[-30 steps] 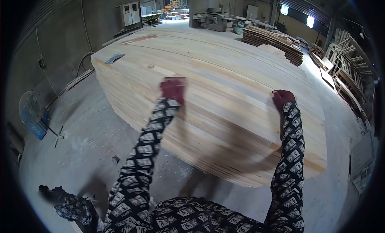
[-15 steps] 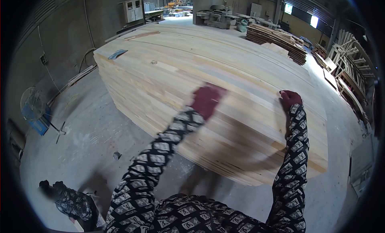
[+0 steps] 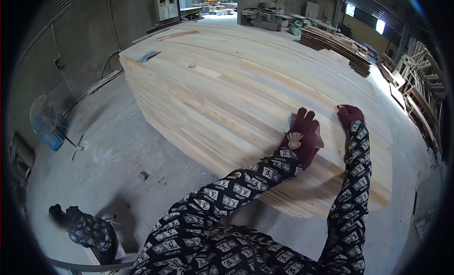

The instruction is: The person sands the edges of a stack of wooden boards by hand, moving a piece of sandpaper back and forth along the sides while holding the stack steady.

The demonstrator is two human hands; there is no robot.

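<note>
Left hand (image 3: 305, 134) lies flat, fingers extended, pinning a sanding sheet (image 3: 289, 123) on top of the board stack (image 3: 227, 86), right hand (image 3: 350, 115) braced just beside, curl unclear; probably best: even pressure, strokes along the grain.

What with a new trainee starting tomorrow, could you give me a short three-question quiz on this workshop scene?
1. True or false: the left hand and the right hand both rest on top of the stack of boards.
2. What stands on the floor to the left of the stack? A) a fan B) a ladder C) a wheelbarrow
3. Fill in: both hands wear dark ____ gloves.

Key: 1 true; 2 A; 3 red.
</note>
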